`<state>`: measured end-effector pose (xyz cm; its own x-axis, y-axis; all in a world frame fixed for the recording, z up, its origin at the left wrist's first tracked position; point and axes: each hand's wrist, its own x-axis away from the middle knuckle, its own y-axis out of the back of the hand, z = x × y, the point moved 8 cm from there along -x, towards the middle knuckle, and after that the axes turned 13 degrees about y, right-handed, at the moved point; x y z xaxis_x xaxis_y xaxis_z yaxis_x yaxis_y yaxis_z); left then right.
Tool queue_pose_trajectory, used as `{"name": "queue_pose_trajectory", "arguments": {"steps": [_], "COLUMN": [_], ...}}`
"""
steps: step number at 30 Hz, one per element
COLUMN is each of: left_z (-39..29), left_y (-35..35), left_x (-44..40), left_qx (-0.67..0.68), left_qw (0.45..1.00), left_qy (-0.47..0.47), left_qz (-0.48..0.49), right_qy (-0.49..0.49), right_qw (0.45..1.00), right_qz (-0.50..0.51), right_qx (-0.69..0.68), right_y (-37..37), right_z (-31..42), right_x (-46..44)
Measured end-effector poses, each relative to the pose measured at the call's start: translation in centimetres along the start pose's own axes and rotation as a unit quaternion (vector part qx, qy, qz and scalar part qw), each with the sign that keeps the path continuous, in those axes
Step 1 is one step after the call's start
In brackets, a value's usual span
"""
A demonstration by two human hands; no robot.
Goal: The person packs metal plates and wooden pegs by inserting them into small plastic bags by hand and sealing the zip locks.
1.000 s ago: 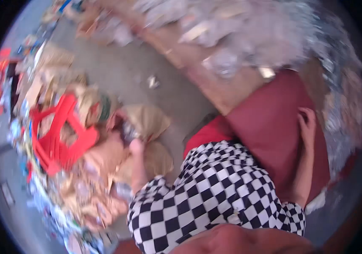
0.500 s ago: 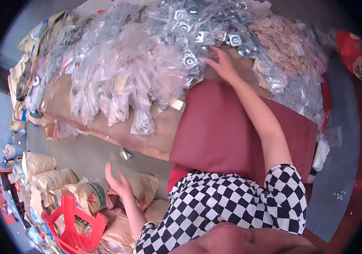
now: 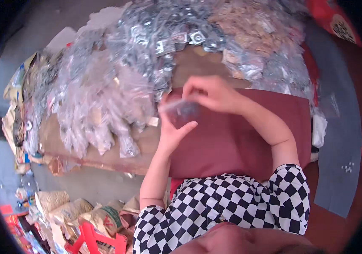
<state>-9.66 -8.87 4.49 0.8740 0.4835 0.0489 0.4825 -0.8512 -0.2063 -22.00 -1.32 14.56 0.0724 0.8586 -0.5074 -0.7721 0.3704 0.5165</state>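
Over the dark red sheet (image 3: 240, 139), my left hand (image 3: 172, 131) has its fingers round a small clear plastic bag (image 3: 181, 111) with dark contents, its thumb stretched to the right. Close against the top right of that bag is my right hand (image 3: 210, 94), with its fingers bent; motion blurs its fingertips, and what they pinch, if anything, cannot be made out. Beyond both hands lies a heap of clear bags with metal parts (image 3: 164, 38).
Pinkish clear bags (image 3: 100, 101) cover the brown table (image 3: 147, 146) on the left. Bags of tan pieces (image 3: 253, 25) lie at the back right. Paper sacks (image 3: 73, 209) and a red plastic stool (image 3: 94, 239) stand on the floor at lower left.
My left hand has come up from beside the sacks to above the red sheet and now holds a small bag. My right hand has moved back from the metal-part bags to meet it.
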Motion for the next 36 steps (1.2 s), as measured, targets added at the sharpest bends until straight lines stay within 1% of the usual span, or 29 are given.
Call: {"name": "queue_pose_trajectory", "arguments": {"steps": [1,2,3,4,5,6,7,9,10,12,13,15,16,17,18,19,20,21,22,23,24,25,26,27,28,29,30,32,36], "left_z": [2.1,2.7,4.7,5.7,6.7,7.8,8.5,9.3,8.6,8.3,8.3,7.2,5.1,3.6,3.2,3.0,1.1,-0.7,-2.2,0.1,2.1,1.3,1.9,3.5,4.7,4.9,5.7,8.4,7.6], "left_y": [-0.7,-2.0,-2.4,-2.4,-2.1,-1.7,-1.0,0.4,0.5,0.6,0.3,0.2,-0.4,-1.3,-1.7,-2.3,-3.3,-4.6,-5.8,-5.3,-5.1,-5.5,-5.2,-3.8,-2.7,-2.2,-1.9,0.0,-1.6], "left_x": [-0.4,-0.2,0.2,0.4,0.5,0.7,0.7,0.6,0.7,1.0,1.1,1.4,1.2,1.4,1.1,0.9,1.0,1.3,1.5,0.8,0.5,0.8,0.9,1.0,1.4,1.8,2.0,2.1,1.9], "left_qx": [-0.059,-0.050,-0.099,-0.100,-0.054,-0.006,0.015,0.039,0.011,0.001,-0.009,-0.061,-0.126,-0.189,-0.228,-0.227,-0.304,-0.375,-0.368,-0.292,-0.213,-0.168,-0.167,-0.179,-0.192,-0.173,-0.172,-0.161,-0.063], "left_qw": [0.991,0.987,0.972,0.972,0.975,0.974,0.974,0.978,0.980,0.976,0.970,0.964,0.978,0.978,0.973,0.973,0.950,0.916,0.911,0.951,0.971,0.981,0.981,0.982,0.981,0.983,0.984,0.983,0.992], "left_qy": [0.113,0.136,0.188,0.187,0.203,0.220,0.227,0.202,0.194,0.216,0.241,0.259,0.161,0.063,0.012,0.012,-0.065,-0.144,-0.184,-0.086,0.017,-0.039,-0.039,-0.001,0.036,0.054,0.053,0.085,0.073], "left_qz": [0.039,0.071,0.097,0.102,0.078,0.053,0.013,-0.037,-0.042,-0.011,0.019,0.010,0.033,0.058,0.040,0.048,0.029,0.011,-0.001,0.055,0.108,0.089,0.093,0.058,0.022,-0.005,-0.001,-0.037,-0.079], "right_qy": [-0.015,-0.067,-0.094,-0.120,-0.039,-0.099,-0.080,-0.089,-0.088,-0.207,-0.166,-0.148,-0.128,-0.154,-0.179,-0.160,-0.140,-0.052,-0.014,-0.052,-0.059,-0.065,-0.092,-0.110,-0.234,-0.220,-0.218,-0.357,-0.366], "right_qw": [0.998,0.990,0.990,0.990,0.995,0.977,0.957,0.889,0.888,0.802,0.816,0.836,0.853,0.891,0.919,0.946,0.967,0.979,0.996,0.995,0.993,0.990,0.994,0.991,0.956,0.931,0.904,0.822,0.836], "right_qz": [0.012,0.027,0.021,0.015,-0.019,-0.044,-0.067,-0.164,-0.167,-0.110,-0.121,-0.166,-0.205,-0.204,-0.203,-0.162,-0.121,-0.059,0.000,0.081,0.101,0.122,0.046,-0.042,-0.135,-0.213,-0.307,-0.298,-0.249], "right_qx": [-0.067,-0.124,-0.101,-0.078,0.095,0.185,0.272,0.417,0.420,0.550,0.540,0.503,0.462,0.376,0.287,0.231,0.174,0.189,0.083,0.008,0.005,0.002,0.019,0.065,0.111,0.200,0.203,0.328,0.325], "right_y": [-0.4,-0.5,0.3,1.3,3.4,5.5,8.0,12.3,13.1,14.6,15.0,15.8,15.9,15.4,14.2,11.8,9.0,6.1,3.5,1.5,1.6,1.6,3.9,6.9,10.4,14.2,17.6,21.9,21.4], "right_z": [-0.3,-0.9,-1.7,-2.9,-5.2,-8.8,-10.3,-17.9,-19.5,-21.3,-20.7,-19.3,-17.8,-16.4,-14.7,-12.6,-10.5,-7.9,-5.1,-3.4,-2.3,-1.7,-2.2,-4.0,-6.2,-9.4,-13.5,-18.3,-20.5], "right_x": [1.2,2.2,2.9,3.6,4.0,5.0,5.2,8.4,9.2,10.4,10.2,9.7,9.2,8.6,8.2,7.7,7.7,7.7,7.8,8.5,9.0,9.7,10.2,11.3,13.5,16.1,19.2,23.9,23.4]}}
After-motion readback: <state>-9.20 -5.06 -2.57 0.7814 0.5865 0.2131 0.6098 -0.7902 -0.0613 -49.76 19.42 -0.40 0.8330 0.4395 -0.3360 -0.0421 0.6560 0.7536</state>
